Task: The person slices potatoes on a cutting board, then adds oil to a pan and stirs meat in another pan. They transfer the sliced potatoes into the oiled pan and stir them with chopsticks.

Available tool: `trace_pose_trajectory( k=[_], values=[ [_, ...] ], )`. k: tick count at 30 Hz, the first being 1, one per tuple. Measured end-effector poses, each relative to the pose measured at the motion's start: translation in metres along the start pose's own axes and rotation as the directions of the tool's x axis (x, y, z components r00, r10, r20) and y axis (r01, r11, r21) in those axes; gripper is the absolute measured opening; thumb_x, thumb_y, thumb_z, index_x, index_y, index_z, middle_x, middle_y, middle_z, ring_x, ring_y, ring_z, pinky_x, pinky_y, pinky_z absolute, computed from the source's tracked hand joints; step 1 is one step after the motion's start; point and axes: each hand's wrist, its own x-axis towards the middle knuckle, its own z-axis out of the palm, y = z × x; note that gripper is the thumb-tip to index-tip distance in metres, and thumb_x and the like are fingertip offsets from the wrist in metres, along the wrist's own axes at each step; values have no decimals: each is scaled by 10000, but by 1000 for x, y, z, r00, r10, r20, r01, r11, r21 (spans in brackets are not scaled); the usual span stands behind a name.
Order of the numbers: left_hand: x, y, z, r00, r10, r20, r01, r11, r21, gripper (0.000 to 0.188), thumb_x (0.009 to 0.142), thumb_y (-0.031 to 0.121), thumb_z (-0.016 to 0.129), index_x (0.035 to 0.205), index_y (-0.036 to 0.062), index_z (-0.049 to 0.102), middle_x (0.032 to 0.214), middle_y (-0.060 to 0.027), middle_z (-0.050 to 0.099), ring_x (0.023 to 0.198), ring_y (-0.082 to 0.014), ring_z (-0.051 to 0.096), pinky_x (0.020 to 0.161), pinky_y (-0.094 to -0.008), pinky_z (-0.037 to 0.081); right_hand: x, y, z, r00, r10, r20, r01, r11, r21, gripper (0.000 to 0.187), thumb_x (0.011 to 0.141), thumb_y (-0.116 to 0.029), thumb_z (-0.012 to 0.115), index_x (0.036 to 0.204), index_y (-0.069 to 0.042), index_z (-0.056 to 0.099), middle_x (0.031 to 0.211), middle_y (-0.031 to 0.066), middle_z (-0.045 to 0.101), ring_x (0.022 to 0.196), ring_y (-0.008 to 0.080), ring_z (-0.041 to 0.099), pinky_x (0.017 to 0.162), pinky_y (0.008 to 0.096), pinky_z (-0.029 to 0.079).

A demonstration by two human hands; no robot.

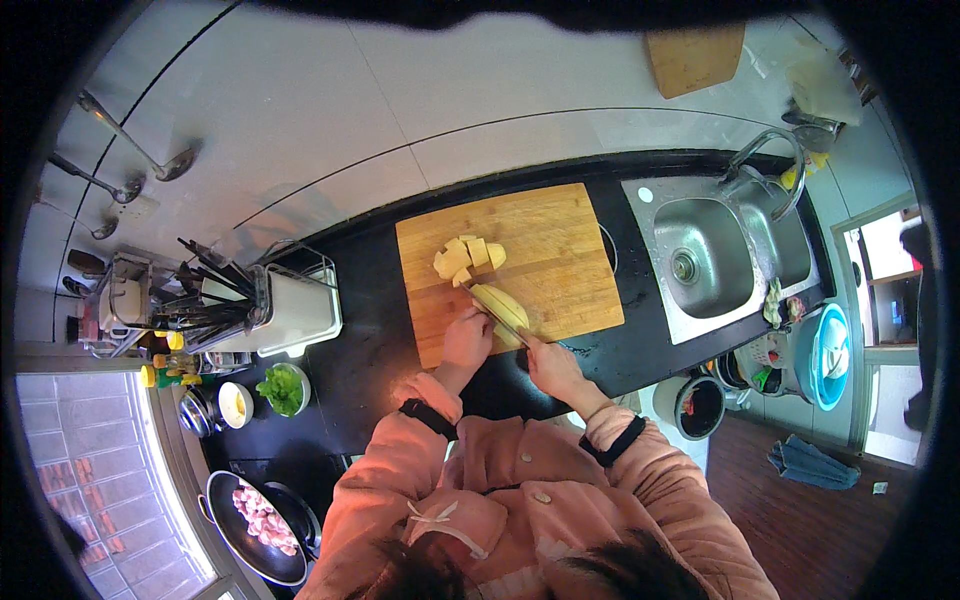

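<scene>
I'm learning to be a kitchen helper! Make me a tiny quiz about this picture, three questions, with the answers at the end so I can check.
1. Pick one: which hand holds the knife?
A) neither
B) the left
C) the right

2. True or false: the pink pieces lie in the pan.

3. Name it: what wooden thing are the pale yellow chunks lying on?

Key:
1. C, the right hand.
2. True.
3. The cutting board.
</scene>
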Motion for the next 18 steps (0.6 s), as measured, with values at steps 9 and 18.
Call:
trace_pose_trajectory(
  k=[9, 18],
  values=[
    [0, 18, 3, 993, -113, 16, 110, 985, 134, 82, 705, 58, 611, 768, 27, 653, 886, -135, 604, 772, -358, 614, 674, -447, 508, -9, 1, 12, 999, 10, -47, -11, 1000, -14, 376, 834, -106, 495, 1209, -91, 524, 716, 239, 629, 684, 414, 623, 642, 512, 499],
    [3, 14, 16, 984, -172, 36, 162, 968, 191, 65, 731, 95, 635, 762, 43, 661, 903, -144, 611, 787, -358, 623, 680, -444, 514, -36, -2, 5, 990, 30, -134, -22, 998, 63, 332, 885, -137, 493, 1211, -86, 521, 719, 246, 622, 661, 414, 617, 605, 519, 489]
  ],
)
